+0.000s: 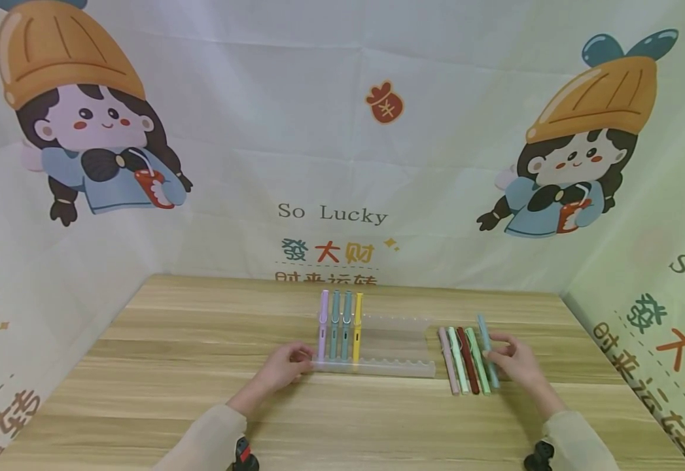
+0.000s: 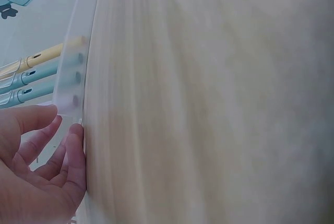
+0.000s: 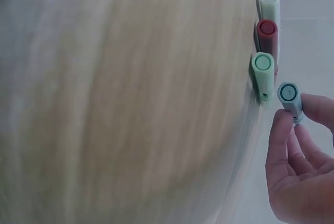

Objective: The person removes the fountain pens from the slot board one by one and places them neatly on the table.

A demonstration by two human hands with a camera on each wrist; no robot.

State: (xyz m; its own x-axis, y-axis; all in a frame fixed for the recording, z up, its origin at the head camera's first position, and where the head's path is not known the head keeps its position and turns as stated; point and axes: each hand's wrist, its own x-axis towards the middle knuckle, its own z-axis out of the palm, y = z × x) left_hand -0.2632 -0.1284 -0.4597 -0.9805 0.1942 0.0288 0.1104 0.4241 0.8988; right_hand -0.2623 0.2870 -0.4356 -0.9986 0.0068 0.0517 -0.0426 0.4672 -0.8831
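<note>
A translucent pen rack (image 1: 395, 343) stands mid-table and carries a purple pen (image 1: 322, 325), two teal pens (image 1: 340, 325) and a yellow pen (image 1: 357, 327) at its left end. My left hand (image 1: 303, 358) rests against the rack's left front corner with loosely bent fingers; in the left wrist view the fingertips (image 2: 77, 132) touch the rack's edge (image 2: 72, 78). Right of the rack lie a pink pen (image 1: 448, 360), a pale green pen (image 1: 457, 360), a dark red pen (image 1: 468, 360) and a green pen (image 1: 477, 360). My right hand (image 3: 295, 112) pinches a light blue pen (image 3: 288, 93) beside them.
The wooden table (image 1: 171, 347) is enclosed by printed cloth walls (image 1: 342, 163) at the back and both sides. The right half of the rack has unfilled slots. Bare tabletop stretches left of the rack and along the near edge.
</note>
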